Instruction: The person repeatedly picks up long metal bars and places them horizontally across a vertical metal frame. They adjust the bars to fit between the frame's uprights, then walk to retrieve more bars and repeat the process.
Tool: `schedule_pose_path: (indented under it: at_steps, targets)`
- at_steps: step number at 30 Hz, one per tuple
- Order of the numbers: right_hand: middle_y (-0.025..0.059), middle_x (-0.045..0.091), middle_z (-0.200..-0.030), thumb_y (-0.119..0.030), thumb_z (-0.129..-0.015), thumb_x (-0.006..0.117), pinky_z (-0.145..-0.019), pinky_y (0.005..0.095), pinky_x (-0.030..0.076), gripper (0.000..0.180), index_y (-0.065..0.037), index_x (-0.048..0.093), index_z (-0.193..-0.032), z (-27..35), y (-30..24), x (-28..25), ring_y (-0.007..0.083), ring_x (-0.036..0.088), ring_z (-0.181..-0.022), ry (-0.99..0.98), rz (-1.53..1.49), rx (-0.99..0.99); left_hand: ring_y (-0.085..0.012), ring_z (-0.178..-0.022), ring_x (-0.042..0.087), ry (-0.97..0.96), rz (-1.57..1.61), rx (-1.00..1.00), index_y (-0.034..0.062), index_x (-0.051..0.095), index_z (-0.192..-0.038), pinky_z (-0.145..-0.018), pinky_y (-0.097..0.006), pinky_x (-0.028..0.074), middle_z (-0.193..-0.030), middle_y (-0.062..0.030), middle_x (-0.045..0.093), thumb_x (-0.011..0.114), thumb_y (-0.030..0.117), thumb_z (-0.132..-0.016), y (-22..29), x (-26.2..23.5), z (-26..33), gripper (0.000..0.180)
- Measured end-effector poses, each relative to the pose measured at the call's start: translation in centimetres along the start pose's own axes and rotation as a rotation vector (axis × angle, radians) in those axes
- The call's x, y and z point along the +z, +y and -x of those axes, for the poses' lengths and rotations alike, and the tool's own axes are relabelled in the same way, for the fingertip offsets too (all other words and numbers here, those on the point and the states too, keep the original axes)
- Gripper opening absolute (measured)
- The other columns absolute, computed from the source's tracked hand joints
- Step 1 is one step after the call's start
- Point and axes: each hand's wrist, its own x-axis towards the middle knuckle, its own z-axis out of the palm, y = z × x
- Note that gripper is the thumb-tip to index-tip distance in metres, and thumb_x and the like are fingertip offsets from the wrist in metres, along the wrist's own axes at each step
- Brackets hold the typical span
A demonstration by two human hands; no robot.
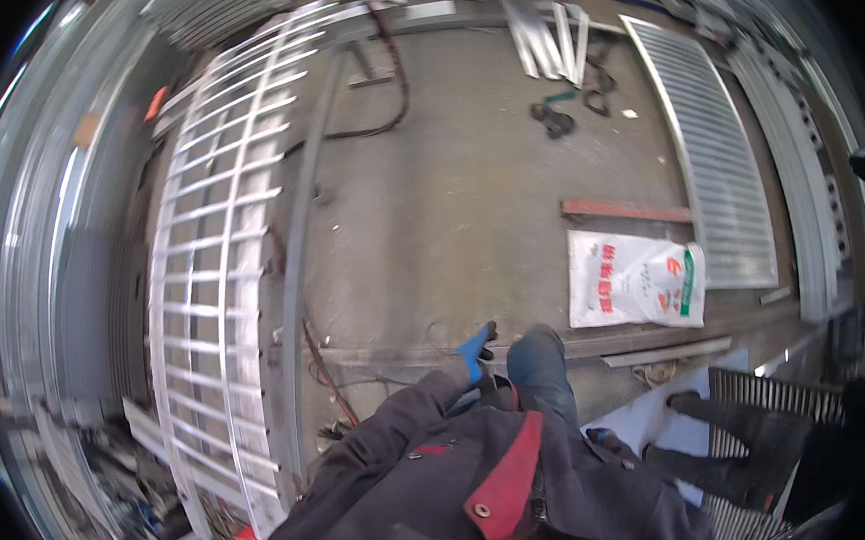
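The blue-gloved left hand [476, 352] is at the near edge of the counter [450, 229]; I cannot tell whether it is wide or narrow. The white bag [632, 281] lies apart, at its two o'clock. The right hand [610, 443], seemingly at four o'clock, is unreadable.

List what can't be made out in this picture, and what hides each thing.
All in the head view:
- Left hand: blurred and small, so its finger positions are unclear.
- Right hand: mostly hidden by the jacket; its grip can't be told.
- White bag: its plastic hides any contents.
- Stacked metal bars: cut off by the dark round rim at left.
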Motion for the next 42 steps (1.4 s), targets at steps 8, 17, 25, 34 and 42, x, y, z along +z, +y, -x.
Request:
schedule_pose_path:
  at_steps: [8, 17, 25, 34, 42]
  targets:
    - [0.0128, 0.072, -0.094, -0.043, -0.096, 0.063, -0.070, 0.0408, 0.055, 0.043, -0.005, 0.071, -0.112, -17.7, -19.1, -15.5, 0.0247, 0.068, -0.075, -0.018, 0.123, -0.031, -0.0222, -0.103, 0.070, 0.324, -0.351, 0.063, 0.0006, 0.062, -0.134, -0.089, -0.034, 0.057, -0.115, -0.0160, 0.071, 0.057, 0.007, -0.094, 10.4, -8.9, -20.4, 0.041]
    - [0.0091, 0.072, -0.090, -0.043, -0.097, 0.062, -0.067, 0.0382, 0.054, 0.041, -0.006, 0.071, -0.111, -40.5, -70.8, -41.4, 0.0230, 0.066, -0.072, 0.246, 0.018, -0.484, -0.0324, -0.110, 0.070, 0.290, -0.290, 0.196, 0.0019, 0.063, -0.133, -0.096, -0.040, 0.054, -0.119, -0.0238, 0.071, 0.062, 0.033, -0.096, 27.0, -16.2, -43.1, 0.048]
    - [0.0183, 0.074, -0.112, -0.043, -0.095, 0.066, -0.088, 0.0396, 0.055, 0.043, -0.007, 0.073, -0.117, -44.8, -99.1, -42.4, 0.0296, 0.072, -0.103, 0.244, 0.082, -0.948, -0.0340, -0.116, 0.067, 0.228, -0.258, -0.036, 0.0040, 0.061, -0.137, -0.101, -0.041, 0.052, -0.128, -0.0233, 0.067, 0.063, 0.030, -0.094, 31.4, -31.4, -63.7, 0.051]
    - [0.0170, 0.076, -0.105, -0.039, -0.093, 0.065, -0.083, 0.0415, 0.055, 0.041, -0.004, 0.075, -0.111, -57.4, -91.0, -49.4, 0.0248, 0.071, -0.095, -0.100, 0.434, 0.006, -0.0330, -0.113, 0.069, 0.211, -0.310, -0.078, 0.0040, 0.061, -0.136, -0.098, -0.039, 0.053, -0.125, -0.0224, 0.069, 0.063, 0.027, -0.096, 46.0, -48.3, -90.4, 0.047]
    - [0.0170, 0.076, -0.106, -0.041, -0.092, 0.064, -0.084, 0.0430, 0.055, 0.041, -0.005, 0.075, -0.110, -77.3, -103.3, -56.1, 0.0263, 0.072, -0.098, -0.191, 0.670, 0.058, -0.0348, -0.113, 0.068, -0.068, -0.146, -0.255, 0.0031, 0.059, -0.137, -0.096, -0.038, 0.052, -0.124, -0.0211, 0.069, 0.065, 0.027, -0.096, 50.4, -51.2, -113.6, 0.048]
